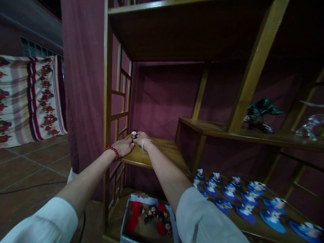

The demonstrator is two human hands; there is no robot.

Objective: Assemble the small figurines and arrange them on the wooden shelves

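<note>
On the small wooden shelf [162, 153], we find a figurine [134, 134] upright, flanked: our left hand [123, 147] laid flat, our right hand [141, 137] half-curled, grip unclear. Below, a box [149, 230] of dark figurines [152, 211] and red pieces [136, 208]; to the right, blue-based figures [230, 191]. Maroon backing [164, 94] behind; tiled floor [32, 165] off left.

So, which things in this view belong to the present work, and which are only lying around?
In the work:
- small doll, at the fingertips of the left hand and right hand
- wooden shelf under it
- probably the open box below, with similar dolls

Apparently just there:
- blue figures
- green ornament
- flowered cloth
</note>
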